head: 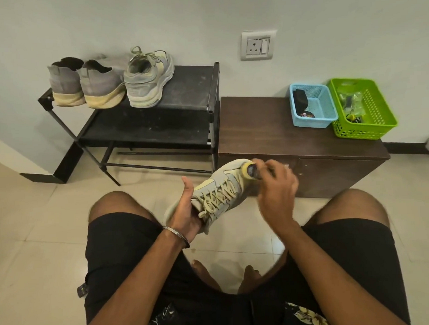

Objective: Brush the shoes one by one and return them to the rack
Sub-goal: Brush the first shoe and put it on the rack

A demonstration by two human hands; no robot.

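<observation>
held shoe (217, 198): grey-beige sneaker with yellowish laces, tilted, toe pointing up and away, above the floor between the knees | brush (251, 171): small, dark, blurred, against the toe | rack (189, 90): black metal, two shelves, by the wall | top shelf, left part: two grey shoes (84, 81) and one matching sneaker (147, 78), heels toward the camera

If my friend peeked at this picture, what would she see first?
Probably the pale laced sneaker in the middle, held above the floor: the left hand grips its heel end while the right hand works a small brush at its toe. Next, the bright green basket and blue basket on the brown cabinet at right. Then three shoes lined up on the black rack at left.
</observation>
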